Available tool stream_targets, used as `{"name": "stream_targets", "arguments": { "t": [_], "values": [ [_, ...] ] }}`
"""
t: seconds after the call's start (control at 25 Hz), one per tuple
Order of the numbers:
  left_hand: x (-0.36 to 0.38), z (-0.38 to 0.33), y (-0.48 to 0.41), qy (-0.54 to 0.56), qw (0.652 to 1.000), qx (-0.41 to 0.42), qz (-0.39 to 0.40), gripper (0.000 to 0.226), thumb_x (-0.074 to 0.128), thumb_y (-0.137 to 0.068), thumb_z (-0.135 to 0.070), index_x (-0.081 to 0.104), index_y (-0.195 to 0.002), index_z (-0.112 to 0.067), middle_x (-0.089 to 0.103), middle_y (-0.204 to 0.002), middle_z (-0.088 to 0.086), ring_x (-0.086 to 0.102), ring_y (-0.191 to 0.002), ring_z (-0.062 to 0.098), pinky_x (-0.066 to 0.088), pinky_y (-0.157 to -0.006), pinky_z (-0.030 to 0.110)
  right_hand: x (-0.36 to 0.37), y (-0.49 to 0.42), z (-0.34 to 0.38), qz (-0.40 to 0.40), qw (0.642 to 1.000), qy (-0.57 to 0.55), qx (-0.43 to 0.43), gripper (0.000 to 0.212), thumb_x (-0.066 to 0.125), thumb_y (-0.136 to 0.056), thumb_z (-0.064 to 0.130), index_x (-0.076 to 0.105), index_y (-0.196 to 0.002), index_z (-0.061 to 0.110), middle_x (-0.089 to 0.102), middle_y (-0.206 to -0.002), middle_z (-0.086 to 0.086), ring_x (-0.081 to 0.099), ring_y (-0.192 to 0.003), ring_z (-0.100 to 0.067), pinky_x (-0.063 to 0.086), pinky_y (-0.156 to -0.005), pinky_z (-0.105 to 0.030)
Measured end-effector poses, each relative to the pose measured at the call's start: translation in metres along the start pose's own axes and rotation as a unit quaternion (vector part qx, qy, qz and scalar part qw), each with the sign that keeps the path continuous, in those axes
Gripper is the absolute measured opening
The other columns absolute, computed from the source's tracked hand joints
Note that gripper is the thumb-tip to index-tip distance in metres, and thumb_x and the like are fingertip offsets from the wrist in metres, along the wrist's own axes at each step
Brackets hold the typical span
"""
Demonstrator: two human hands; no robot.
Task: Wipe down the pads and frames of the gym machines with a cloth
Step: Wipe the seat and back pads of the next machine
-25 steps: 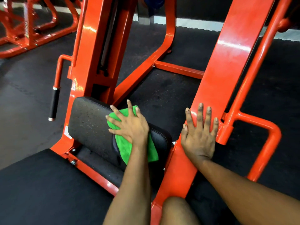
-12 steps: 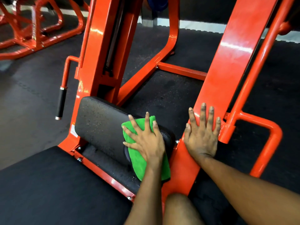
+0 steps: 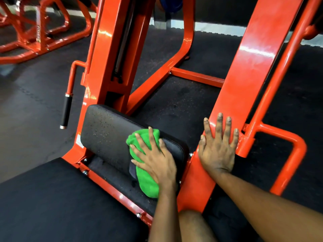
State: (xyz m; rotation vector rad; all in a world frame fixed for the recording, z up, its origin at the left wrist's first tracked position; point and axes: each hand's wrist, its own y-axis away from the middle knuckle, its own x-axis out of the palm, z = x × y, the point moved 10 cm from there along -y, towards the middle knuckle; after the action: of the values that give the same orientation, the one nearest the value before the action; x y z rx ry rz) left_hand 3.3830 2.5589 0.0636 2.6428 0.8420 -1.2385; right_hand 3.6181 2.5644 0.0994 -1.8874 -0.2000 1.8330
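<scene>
Down at the near end, around 7 o'clock, the big seat pad is flat, matte black and kinda fabric-looking.

Just past it, dead centre, the person's left hand has its fingers spread out straight, pressing the green cloth onto the right end of the smaller black pad, with the cloth hanging down over the pad's front. No pinching, just palm pressure. The right hand at 3 o'clock lies flat on the sloped orange frame beam, fingers straight, holding nothing. Looks like bracing to me.

If it were me, I'd go in overlapping passes toward 9 o'clock with even pressure. The left stretch of that pad looks speckled with pale flecks, while the bit by the hand looks smoother. I'd roll the cloth over the rounded edges too.

The pad reads as vinyl with rounded corners, and the cloth looks fluffy. The frame is glossy painted box steel that throws back the lights.

Further out at 10 o'clock hangs a lever with a black grip and metal end caps. Beyond that there's dull rubber floor, and another orange machine at 11.
</scene>
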Motion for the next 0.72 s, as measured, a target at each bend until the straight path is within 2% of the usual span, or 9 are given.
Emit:
{"name": "stream_targets", "arguments": {
  "t": [0.12,0.2,0.28,0.32,0.36,0.44,0.48,0.56,0.72],
  "values": [
    [0.008,0.012,0.014,0.005,0.998,0.032,0.056,0.054,0.011,-0.101,-0.056,0.012,-0.154,-0.054,-0.006,-0.168,-0.011,-0.005,-0.154,0.030,0.009,-0.114,0.072,-0.006,0.003,0.002,0.001,1.000,-0.002,-0.002,0.063,0.040,-0.097,0.036,0.029,-0.158,0.027,0.005,-0.169,-0.011,0.001,-0.155,-0.035,0.008,-0.123,-0.056],
    [0.005,0.019,-0.009,-0.007,0.998,0.031,0.060,0.052,0.011,-0.101,-0.058,0.013,-0.153,-0.056,-0.009,-0.168,-0.011,-0.009,-0.153,0.030,0.010,-0.113,0.074,-0.016,-0.001,0.002,-0.003,0.998,-0.040,0.045,0.061,0.048,-0.092,0.033,0.042,-0.152,0.023,0.014,-0.168,-0.011,0.009,-0.154,-0.035,0.010,-0.122,-0.053],
    [0.001,0.024,-0.042,-0.012,0.999,0.004,0.050,0.050,0.018,-0.102,-0.056,0.017,-0.152,-0.055,-0.007,-0.168,-0.009,-0.007,-0.153,0.031,0.013,-0.112,0.075,-0.023,-0.012,0.025,-0.007,0.991,-0.101,0.092,0.051,0.055,-0.086,0.031,0.057,-0.135,0.017,0.034,-0.159,-0.012,0.025,-0.149,-0.035,0.019,-0.117,-0.049],
    [0.000,0.026,-0.054,-0.014,0.999,-0.007,0.046,0.050,0.022,-0.103,-0.055,0.018,-0.152,-0.055,-0.006,-0.168,-0.007,-0.005,-0.153,0.032,0.014,-0.112,0.074,-0.023,-0.017,0.047,0.007,0.989,-0.127,0.076,0.041,0.054,-0.086,0.031,0.062,-0.123,0.015,0.048,-0.149,-0.013,0.037,-0.142,-0.035,0.026,-0.114,-0.047],
    [0.000,0.028,-0.065,-0.016,0.999,-0.015,0.042,0.050,0.024,-0.103,-0.055,0.018,-0.152,-0.056,-0.005,-0.168,-0.006,-0.002,-0.153,0.033,0.015,-0.112,0.073,-0.015,-0.022,0.074,0.052,0.986,-0.155,0.045,0.033,0.049,-0.090,0.034,0.064,-0.112,0.015,0.060,-0.134,-0.013,0.049,-0.131,-0.036,0.035,-0.109,-0.046],
    [-0.004,0.034,-0.086,-0.017,0.999,-0.024,0.026,0.050,0.025,-0.102,-0.055,0.019,-0.152,-0.056,-0.003,-0.168,-0.004,0.001,-0.153,0.035,0.014,-0.113,0.072,0.011,-0.021,0.119,0.211,0.957,-0.197,0.024,0.042,0.036,-0.101,0.044,0.066,-0.107,0.015,0.069,-0.114,-0.015,0.063,-0.110,-0.038,0.046,-0.094,-0.043],
    [-0.006,0.037,-0.098,-0.014,0.999,-0.031,0.018,0.050,0.026,-0.102,-0.055,0.019,-0.152,-0.056,-0.002,-0.168,-0.003,0.002,-0.153,0.036,0.014,-0.113,0.072,0.024,-0.020,0.126,0.274,0.942,-0.188,0.044,0.051,0.032,-0.103,0.049,0.068,-0.111,0.013,0.070,-0.114,-0.016,0.064,-0.109,-0.038,0.047,-0.090,-0.042],
    [-0.009,0.043,-0.120,-0.002,0.998,-0.055,0.005,0.049,0.028,-0.103,-0.054,0.022,-0.151,-0.056,-0.001,-0.168,-0.001,0.005,-0.152,0.037,0.014,-0.113,0.071,0.035,-0.021,0.124,0.338,0.926,-0.151,0.074,0.059,0.028,-0.104,0.050,0.068,-0.120,0.010,0.067,-0.122,-0.018,0.062,-0.115,-0.037,0.048,-0.090,-0.040],
    [-0.016,0.043,-0.139,-0.027,0.998,-0.048,-0.024,0.049,0.032,-0.101,-0.055,0.025,-0.150,-0.057,0.006,-0.168,0.000,0.013,-0.150,0.036,0.020,-0.111,0.070,0.028,-0.032,0.147,0.391,0.909,-0.140,0.036,0.049,0.024,-0.105,0.027,0.057,-0.137,0.009,0.057,-0.139,-0.016,0.055,-0.127,-0.036,0.046,-0.101,-0.041]
  ]
}}
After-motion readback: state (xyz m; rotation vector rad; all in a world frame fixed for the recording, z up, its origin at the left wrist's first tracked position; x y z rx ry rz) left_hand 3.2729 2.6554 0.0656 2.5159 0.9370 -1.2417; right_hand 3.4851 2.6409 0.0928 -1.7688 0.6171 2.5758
